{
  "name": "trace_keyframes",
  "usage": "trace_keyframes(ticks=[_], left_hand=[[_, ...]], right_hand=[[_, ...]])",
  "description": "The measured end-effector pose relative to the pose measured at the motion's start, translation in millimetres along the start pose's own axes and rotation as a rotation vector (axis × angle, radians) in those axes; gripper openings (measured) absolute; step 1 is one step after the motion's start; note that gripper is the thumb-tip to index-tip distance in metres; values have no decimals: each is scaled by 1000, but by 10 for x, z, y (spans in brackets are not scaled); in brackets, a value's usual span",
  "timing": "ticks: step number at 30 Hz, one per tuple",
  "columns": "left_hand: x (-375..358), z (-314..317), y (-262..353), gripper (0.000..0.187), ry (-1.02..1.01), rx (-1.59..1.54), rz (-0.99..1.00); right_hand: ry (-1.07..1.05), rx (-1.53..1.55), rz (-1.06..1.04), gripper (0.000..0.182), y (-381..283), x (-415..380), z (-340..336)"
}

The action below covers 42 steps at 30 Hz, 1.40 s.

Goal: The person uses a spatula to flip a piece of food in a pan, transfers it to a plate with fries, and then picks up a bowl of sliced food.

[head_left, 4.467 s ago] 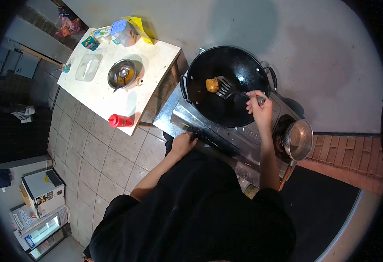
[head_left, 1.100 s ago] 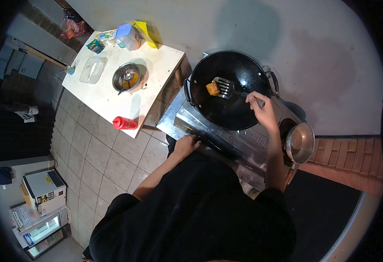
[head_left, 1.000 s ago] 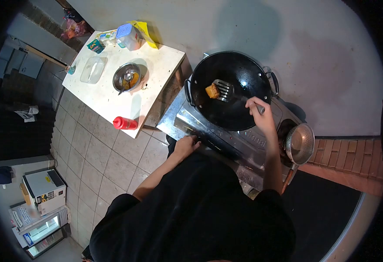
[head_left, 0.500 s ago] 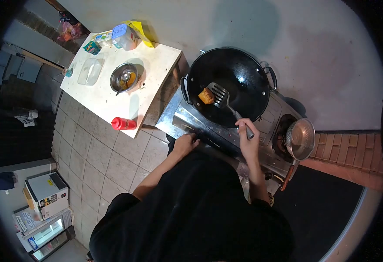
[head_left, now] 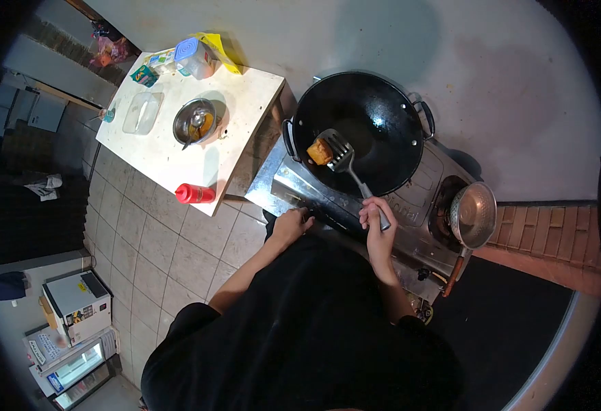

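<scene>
A slotted metal spatula [head_left: 341,152] is held by its grey handle in my right hand [head_left: 380,226], at the near edge of the black wok [head_left: 376,157]. Against the spatula's head, on the wok's left side, lies a browned piece of food [head_left: 320,151]. The wok sits on a metal stove [head_left: 417,198] and has a loop handle on each side. My left hand [head_left: 293,225] rests at the stove's front edge by the control area, its fingers curled; whether it holds anything is hidden.
Right of the wok, a dented metal pan [head_left: 473,215] with a wooden handle sits on the other burner. On the left, a white table [head_left: 157,164] bears a steel bowl [head_left: 194,123], a red bottle [head_left: 195,194], a plastic tray [head_left: 142,113] and a blue-lidded container [head_left: 194,59].
My right hand and the spatula have shifted slightly left and toward me. The food piece has moved a little left in the wok. My left hand has hardly moved.
</scene>
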State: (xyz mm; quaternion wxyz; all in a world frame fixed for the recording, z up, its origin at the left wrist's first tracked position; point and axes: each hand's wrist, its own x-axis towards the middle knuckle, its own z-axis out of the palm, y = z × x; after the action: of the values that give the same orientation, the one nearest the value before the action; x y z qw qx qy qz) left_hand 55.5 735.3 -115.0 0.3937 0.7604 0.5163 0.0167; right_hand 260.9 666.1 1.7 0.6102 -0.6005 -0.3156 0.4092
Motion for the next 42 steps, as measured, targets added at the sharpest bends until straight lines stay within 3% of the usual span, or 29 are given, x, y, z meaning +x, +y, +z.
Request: trace_keyframes(ticks=[13,31,42], left_hand=[[5,41,-46,33,14,52,12],[4,-1,20,33,-8,109,9],[17,31,-1,33,15,137,37]], right_hand=[[-12,302,93,20,29,-21,-42],[-62,314,41,20,126,-172,-121],[-43,63,-37,19,118,-203,-148]])
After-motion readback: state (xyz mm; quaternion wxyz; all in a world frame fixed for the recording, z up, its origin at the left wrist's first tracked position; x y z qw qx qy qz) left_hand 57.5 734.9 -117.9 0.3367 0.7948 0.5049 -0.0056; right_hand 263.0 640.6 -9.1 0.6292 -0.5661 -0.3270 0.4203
